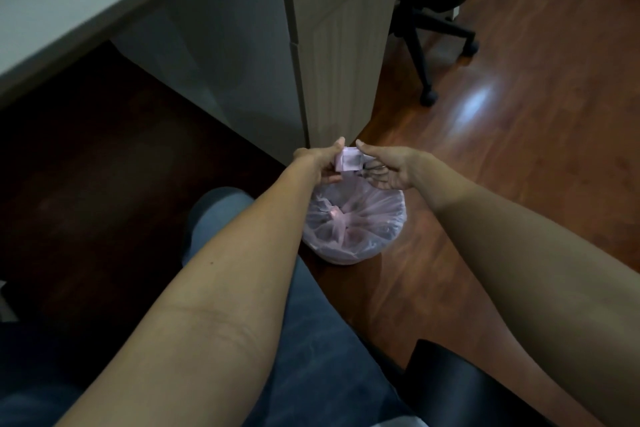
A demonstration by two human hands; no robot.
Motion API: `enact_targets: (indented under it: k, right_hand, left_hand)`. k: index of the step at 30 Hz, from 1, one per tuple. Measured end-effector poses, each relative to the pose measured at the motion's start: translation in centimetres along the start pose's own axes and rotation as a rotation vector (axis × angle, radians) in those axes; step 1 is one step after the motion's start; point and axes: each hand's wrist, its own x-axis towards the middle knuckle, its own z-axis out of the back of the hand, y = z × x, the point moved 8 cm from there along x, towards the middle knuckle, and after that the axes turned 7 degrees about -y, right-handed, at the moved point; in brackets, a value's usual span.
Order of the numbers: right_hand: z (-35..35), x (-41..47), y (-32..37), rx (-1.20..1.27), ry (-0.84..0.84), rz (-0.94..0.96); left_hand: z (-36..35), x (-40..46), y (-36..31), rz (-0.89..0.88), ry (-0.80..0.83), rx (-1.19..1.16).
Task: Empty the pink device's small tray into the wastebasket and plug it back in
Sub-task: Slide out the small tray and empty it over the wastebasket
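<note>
A small pink device point(349, 159) with a dark smudged face is held out over the wastebasket point(353, 222), which is lined with a translucent pink plastic bag. My left hand point(320, 163) grips the device's left end between thumb and fingers. My right hand point(389, 166) pinches its right end, palm turned up, and something dark and thin shows against that palm. I cannot tell whether the small tray is in or out of the device. Crumpled pink contents lie inside the bag.
A grey desk top point(69, 3) and its drawer cabinet point(332, 45) stand just behind the wastebasket. A black office chair base point(433, 45) sits on the wooden floor at the back right. My jeans-clad leg point(221, 211) is left of the bin. A black seat edge point(467, 388) is lower right.
</note>
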Motion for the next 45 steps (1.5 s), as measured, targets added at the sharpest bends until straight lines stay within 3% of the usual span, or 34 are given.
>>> enact_targets:
  k: [6, 9, 15, 20, 32, 40, 45]
  right_hand:
    - [0.0, 0.3, 2.2, 0.042, -0.023, 0.094]
    - [-0.5, 0.1, 1.9, -0.013, -0.019, 0.055]
    - [-0.9, 0.2, 0.6, -0.014, -0.031, 0.021]
    - [-0.4, 0.2, 1.6, 0.069, -0.079, 0.161]
    - [-0.9, -1.3, -0.8, 0.042, -0.033, 0.143]
    - [-0.4, -3.8, 1.2, 0.068, 0.022, 0.269]
    - [0.0, -6.5, 3.0, 0.062, 0.090, 0.394]
  left_hand:
    - [0.3, -0.2, -2.3, -0.113, -0.006, -0.138]
    - [0.1, -0.2, -1.3, -0.029, 0.042, -0.054]
    - [0.7, -0.1, 0.3, -0.022, 0.020, -0.074]
    - [1.2, -0.4, -0.5, -0.095, -0.027, -0.152]
    - [2.3, -0.8, 2.5, -0.056, 0.015, -0.168]
    - [2.2, -3.2, -0.1, -0.174, 0.138, -0.049]
    - [2.6, -5.4, -2.3, -0.338, 0.188, -0.022]
